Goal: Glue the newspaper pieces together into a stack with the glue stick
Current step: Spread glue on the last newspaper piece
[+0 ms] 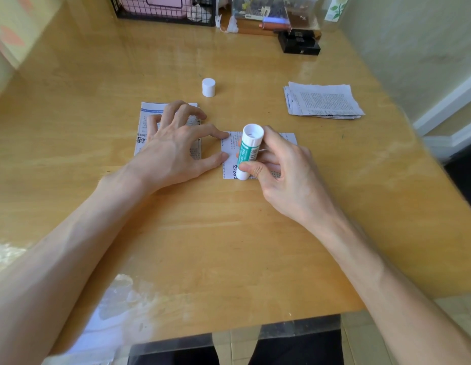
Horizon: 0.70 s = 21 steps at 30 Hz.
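A single newspaper piece [230, 156] lies flat at the middle of the wooden table [229, 233]. My right hand [284, 172] grips a green and white glue stick [248, 151], tilted, its lower end down on that piece. My left hand [173, 143] presses the piece's left edge with thumb and forefinger, while its other fingers rest on a second newspaper stack [144, 127] lying to the left. The glue stick's white cap [208, 87] stands upright behind the hands. A pile of loose newspaper pieces [323, 101] sits at the right.
A black wire basket [163, 11] with a pink item stands at the back edge. Beside it are a clear box of small items [268, 9] and a black box [300, 44]. A wall [413, 48] runs along the table's right side.
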### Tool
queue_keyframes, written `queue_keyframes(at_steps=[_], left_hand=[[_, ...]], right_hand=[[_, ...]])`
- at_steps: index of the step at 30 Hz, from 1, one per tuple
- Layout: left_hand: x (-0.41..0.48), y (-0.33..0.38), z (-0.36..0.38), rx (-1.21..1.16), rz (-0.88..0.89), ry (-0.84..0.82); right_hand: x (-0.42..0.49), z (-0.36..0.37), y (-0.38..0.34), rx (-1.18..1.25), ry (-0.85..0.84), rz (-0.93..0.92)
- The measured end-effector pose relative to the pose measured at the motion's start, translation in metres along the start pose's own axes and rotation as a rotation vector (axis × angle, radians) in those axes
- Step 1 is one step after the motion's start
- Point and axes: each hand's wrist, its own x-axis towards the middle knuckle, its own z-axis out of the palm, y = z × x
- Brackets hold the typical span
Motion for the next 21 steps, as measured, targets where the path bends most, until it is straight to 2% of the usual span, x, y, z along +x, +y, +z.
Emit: queue_keyframes(at_steps=[21], left_hand=[[0.001, -0.001, 0.001, -0.008, 0.011, 0.003]], right_hand=[[-0.01, -0.01, 0.012, -0.074, 0.045, 0.026]])
